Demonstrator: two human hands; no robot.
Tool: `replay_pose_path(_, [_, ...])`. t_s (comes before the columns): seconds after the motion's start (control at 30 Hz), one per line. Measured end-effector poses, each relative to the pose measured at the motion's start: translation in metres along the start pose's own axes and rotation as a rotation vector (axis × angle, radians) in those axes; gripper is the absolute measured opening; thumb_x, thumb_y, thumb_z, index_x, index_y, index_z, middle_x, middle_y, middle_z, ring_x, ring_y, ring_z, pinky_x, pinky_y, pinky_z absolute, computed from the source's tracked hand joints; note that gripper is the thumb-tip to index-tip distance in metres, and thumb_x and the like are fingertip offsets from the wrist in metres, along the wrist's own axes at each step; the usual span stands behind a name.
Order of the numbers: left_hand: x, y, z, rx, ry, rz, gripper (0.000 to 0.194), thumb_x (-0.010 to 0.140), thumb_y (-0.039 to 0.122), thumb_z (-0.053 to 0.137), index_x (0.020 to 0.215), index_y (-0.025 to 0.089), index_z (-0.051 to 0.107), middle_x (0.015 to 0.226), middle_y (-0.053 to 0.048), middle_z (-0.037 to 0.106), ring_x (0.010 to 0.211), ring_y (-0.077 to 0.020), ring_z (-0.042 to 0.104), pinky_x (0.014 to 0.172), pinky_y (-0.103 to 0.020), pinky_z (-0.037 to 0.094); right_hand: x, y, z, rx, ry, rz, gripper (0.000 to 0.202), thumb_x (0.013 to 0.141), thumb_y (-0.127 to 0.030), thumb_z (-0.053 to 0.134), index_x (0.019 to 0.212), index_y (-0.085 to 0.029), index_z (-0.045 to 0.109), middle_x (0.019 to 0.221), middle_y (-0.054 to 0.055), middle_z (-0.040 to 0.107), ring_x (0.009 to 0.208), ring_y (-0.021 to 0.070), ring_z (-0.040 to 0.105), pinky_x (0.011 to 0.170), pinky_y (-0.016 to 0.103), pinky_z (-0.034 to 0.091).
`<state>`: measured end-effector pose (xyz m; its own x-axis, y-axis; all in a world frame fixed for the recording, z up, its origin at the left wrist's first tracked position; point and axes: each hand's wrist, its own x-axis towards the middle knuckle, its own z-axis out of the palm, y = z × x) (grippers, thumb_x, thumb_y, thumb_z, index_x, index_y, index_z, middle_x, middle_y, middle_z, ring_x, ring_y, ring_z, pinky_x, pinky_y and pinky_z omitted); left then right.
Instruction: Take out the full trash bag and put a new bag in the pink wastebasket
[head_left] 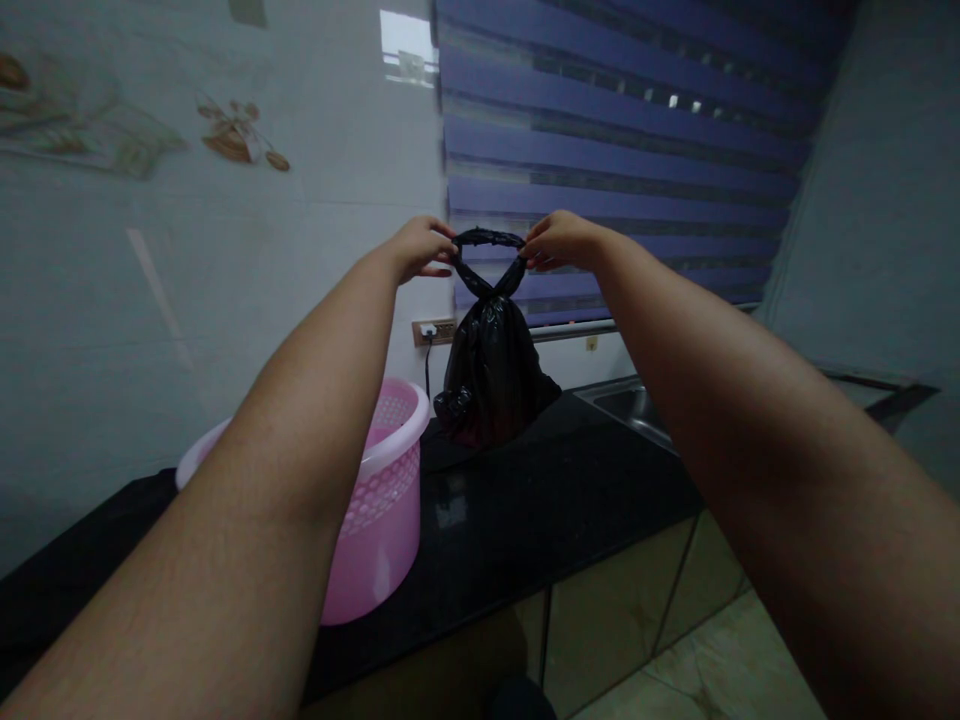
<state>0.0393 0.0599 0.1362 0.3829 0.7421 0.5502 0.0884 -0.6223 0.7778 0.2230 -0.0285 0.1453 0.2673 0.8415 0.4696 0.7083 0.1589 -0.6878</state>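
A black plastic bag [493, 375] hangs in the middle of the view, its twisted top forming a loop above a gathered neck. My left hand [426, 248] pinches the loop's left end, and my right hand [561, 241] pinches its right end. Both arms reach forward at about the same height. The bag's bulging lower part hangs over the dark counter; whether its bottom touches the surface I cannot tell. What is inside the bag is hidden.
A pink plastic basket [382, 520] stands on the black counter [480, 550], partly behind my left forearm. A metal sink [637, 405] lies at the right. Behind are a plugged-in socket [442, 331], a tiled wall and a purple striped blind [637, 130].
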Motion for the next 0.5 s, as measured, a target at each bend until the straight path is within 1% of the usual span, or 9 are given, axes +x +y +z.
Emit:
replay_pose_path(0.1, [0.0,-0.002,0.0,0.005,-0.002,-0.001,0.025,0.06,-0.002,0.059,0.072,0.02,0.054,0.07,-0.003,0.059,0.093,-0.0241,0.063,0.084,-0.042,0.052,0.005,0.005,0.0,-0.007,-0.007,-0.001,0.014,0.078,-0.003,0.064,0.07,-0.012,0.057,0.059,0.0,0.056,0.057,0.0065,0.057,0.067,0.021,0.053])
replay_pose_path(0.2, [0.001,-0.005,0.0,0.005,-0.008,-0.007,0.025,0.06,-0.002,0.06,0.072,0.02,0.054,0.072,-0.004,0.06,0.093,-0.0242,0.063,0.086,-0.044,0.05,0.01,0.009,0.001,-0.009,-0.003,0.002,0.013,0.077,-0.004,0.066,0.072,-0.013,0.058,0.059,-0.001,0.057,0.059,0.008,0.059,0.067,0.022,0.054])
replay_pose_path(0.37, [0.001,-0.007,0.001,0.003,-0.013,-0.026,0.025,0.062,-0.003,0.06,0.073,0.019,0.054,0.072,-0.003,0.059,0.089,-0.022,0.063,0.086,-0.043,0.05,0.015,0.014,0.001,0.018,-0.019,-0.012,0.011,0.074,-0.005,0.07,0.074,-0.012,0.06,0.062,0.001,0.058,0.065,0.0108,0.063,0.071,0.026,0.055])
replay_pose_path(0.5, [0.0,-0.009,0.002,0.005,-0.036,-0.041,0.026,0.064,-0.004,0.059,0.077,0.018,0.054,0.072,-0.002,0.058,0.087,-0.0201,0.062,0.084,-0.041,0.051,0.015,0.017,0.002,-0.016,-0.044,-0.016,0.008,0.077,-0.009,0.069,0.08,-0.011,0.062,0.067,0.003,0.061,0.071,0.0127,0.066,0.078,0.03,0.056])
